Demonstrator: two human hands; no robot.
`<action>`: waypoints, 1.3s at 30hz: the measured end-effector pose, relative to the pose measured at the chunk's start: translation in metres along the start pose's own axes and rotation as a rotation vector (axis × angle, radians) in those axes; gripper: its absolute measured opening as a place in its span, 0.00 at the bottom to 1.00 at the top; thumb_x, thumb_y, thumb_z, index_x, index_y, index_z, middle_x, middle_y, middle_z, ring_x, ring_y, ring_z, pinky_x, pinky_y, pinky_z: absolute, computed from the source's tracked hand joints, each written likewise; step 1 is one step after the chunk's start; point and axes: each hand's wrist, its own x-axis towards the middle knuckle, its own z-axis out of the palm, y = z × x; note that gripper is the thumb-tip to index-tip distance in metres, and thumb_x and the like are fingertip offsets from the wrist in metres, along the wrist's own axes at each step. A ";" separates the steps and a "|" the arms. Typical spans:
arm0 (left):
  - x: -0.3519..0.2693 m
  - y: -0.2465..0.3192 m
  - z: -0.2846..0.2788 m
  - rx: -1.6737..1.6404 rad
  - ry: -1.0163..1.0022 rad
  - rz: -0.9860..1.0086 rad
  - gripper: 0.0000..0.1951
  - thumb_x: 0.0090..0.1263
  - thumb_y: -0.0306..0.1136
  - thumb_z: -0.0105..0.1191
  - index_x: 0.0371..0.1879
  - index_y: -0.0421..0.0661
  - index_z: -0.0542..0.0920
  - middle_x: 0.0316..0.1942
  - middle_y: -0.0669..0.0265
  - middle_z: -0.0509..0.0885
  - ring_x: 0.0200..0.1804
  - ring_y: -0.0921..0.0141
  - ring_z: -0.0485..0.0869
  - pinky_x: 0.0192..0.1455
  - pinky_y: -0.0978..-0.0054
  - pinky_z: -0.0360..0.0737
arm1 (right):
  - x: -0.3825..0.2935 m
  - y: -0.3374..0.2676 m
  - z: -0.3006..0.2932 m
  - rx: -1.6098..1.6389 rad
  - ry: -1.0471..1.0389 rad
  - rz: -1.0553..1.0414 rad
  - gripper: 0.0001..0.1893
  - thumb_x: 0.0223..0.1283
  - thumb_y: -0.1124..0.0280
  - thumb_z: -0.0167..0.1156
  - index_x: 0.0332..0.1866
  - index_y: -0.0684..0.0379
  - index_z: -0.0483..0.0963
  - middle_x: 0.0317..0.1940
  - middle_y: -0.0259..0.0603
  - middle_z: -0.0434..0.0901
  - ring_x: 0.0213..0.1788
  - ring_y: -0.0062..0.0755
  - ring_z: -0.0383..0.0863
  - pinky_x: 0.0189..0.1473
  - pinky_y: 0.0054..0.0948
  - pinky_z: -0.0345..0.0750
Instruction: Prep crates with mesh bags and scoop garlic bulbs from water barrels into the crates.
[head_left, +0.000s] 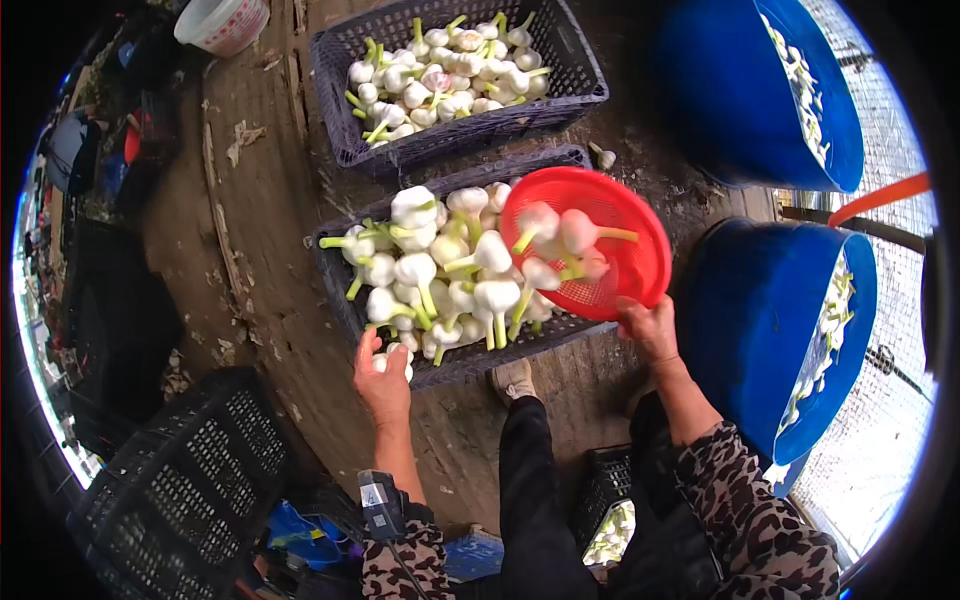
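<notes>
My right hand (649, 326) grips the rim of a red plastic basket (641, 225), which tilts over the right part of a dark plastic crate (334, 281). Several garlic bulbs with cut green stems (577, 232) are in or at the mouth of the basket. More garlic bulbs (454, 281) are heaped in the crate. At the crate's near left corner, my left hand (384, 379) has its fingers around a white garlic bulb (401, 360). Behind it stands a second dark crate (465, 139) of trimmed garlic bulbs (450, 71).
Two blue drums (757, 330) (750, 97) at right hold white and green garlic pieces. An empty-looking black crate (187, 465) stands lower left, a white tub (222, 26) upper left. One loose bulb (606, 158) lies on the wooden floor (262, 187). A crate of garlic pieces (611, 480) is near my legs.
</notes>
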 end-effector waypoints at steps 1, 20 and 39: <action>0.000 -0.010 -0.002 -0.002 0.006 -0.012 0.19 0.49 0.25 0.57 0.44 0.39 0.75 0.38 0.60 0.78 0.39 0.71 0.75 0.42 0.74 0.73 | 0.001 0.000 0.000 0.056 0.048 0.092 0.07 0.47 0.73 0.56 0.29 0.66 0.72 0.16 0.36 0.73 0.13 0.19 0.69 0.13 0.19 0.67; 0.094 0.148 -0.003 -1.245 -0.507 -0.402 0.25 0.65 0.54 0.39 0.44 0.41 0.69 0.42 0.55 0.74 0.44 0.63 0.74 0.41 0.61 0.75 | 0.066 -0.200 0.037 -0.065 -0.038 -0.379 0.07 0.50 0.73 0.54 0.32 0.65 0.71 0.17 0.33 0.71 0.14 0.19 0.68 0.15 0.18 0.65; -0.227 0.280 0.181 -0.622 -1.287 -0.332 0.17 0.66 0.36 0.47 0.49 0.38 0.68 0.43 0.56 0.75 0.43 0.65 0.77 0.44 0.68 0.76 | -0.178 0.047 -0.505 -1.260 1.144 -0.334 0.25 0.48 0.74 0.56 0.55 0.61 0.62 0.30 0.54 0.77 0.26 0.50 0.78 0.30 0.39 0.74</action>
